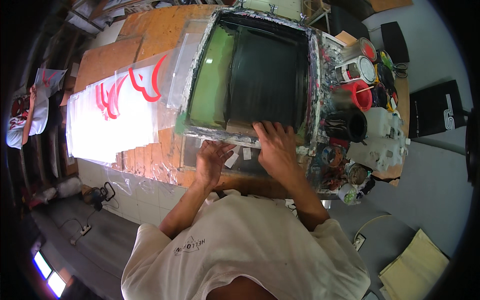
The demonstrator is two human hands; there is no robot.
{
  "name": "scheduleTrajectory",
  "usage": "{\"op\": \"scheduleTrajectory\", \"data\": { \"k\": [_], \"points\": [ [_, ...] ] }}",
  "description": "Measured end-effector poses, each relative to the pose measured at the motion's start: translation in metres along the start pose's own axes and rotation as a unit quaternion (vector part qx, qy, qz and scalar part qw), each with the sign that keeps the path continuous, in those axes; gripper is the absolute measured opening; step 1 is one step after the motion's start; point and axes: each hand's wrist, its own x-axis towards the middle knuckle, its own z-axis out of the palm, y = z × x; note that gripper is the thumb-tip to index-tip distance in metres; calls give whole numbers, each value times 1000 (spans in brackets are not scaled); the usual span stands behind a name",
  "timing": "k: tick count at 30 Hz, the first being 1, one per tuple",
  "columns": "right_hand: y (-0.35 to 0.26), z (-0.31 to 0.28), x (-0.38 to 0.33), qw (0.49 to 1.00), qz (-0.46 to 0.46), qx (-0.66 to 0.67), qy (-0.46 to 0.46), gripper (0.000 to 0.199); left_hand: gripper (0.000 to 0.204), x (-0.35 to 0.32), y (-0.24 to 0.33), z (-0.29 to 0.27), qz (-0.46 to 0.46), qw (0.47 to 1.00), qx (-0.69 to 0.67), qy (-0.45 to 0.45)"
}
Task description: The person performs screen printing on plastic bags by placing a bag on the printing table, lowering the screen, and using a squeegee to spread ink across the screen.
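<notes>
Your right hand (274, 146) presses flat, fingers spread, on the near rail of the printing screen frame (250, 131), gripping nothing. Your left hand (212, 159) rests open on the clear sheet (190, 150) under that rail, at the tabletop's near edge. You seem to be registering the sheet; next, steady the frame while nudging.

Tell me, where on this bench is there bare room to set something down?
Bare wood lies at the far left corner of the table, beyond the printed sheets and left of the screen frame. The right end is crowded with paint cans.
</notes>
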Motion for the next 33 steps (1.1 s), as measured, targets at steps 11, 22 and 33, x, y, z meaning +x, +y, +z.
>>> {"op": "scheduleTrajectory", "data": {
  "k": [11, 22, 33],
  "points": [
    [7, -135, 89, 946, -90, -92, 297, 48, 18, 40, 125, 90, 199, 945, -38, -255],
    [15, -230, 163, 970, -14, -27, 242, 55, 41, 216, 122, -50, 225, 532, 742, 341],
    [3, -269, 200, 974, 98, -79, 189, 60, 35, 184, 290, -211, 263, 545, 690, 397]
  ]
}}
